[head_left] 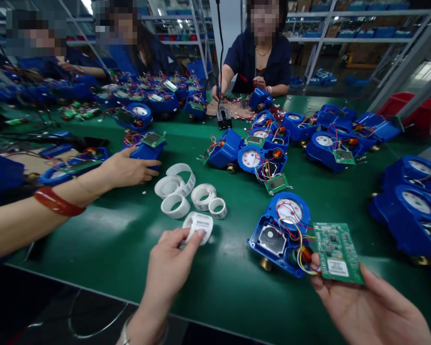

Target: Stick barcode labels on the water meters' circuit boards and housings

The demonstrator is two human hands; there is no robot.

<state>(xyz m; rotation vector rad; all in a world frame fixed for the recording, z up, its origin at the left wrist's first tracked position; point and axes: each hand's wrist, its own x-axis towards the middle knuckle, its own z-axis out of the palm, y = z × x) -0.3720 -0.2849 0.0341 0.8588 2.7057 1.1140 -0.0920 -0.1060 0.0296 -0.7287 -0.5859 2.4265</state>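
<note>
L fingers point(196, 235) pinch label roll point(199, 225), R fingers point(318, 282) under PCB point(338, 252)

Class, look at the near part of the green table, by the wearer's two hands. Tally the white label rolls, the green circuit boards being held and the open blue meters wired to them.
White label rolls: 6
Held green circuit board: 1
Open blue meter: 1
Total: 8

Matt green table point(129, 239) — glossy blue plastic meter point(273, 239), paper label roll point(200, 225).

Bare table point(129, 239) lies ahead; label rolls point(187, 191) and meters point(280, 235) crowd beyond.
</note>
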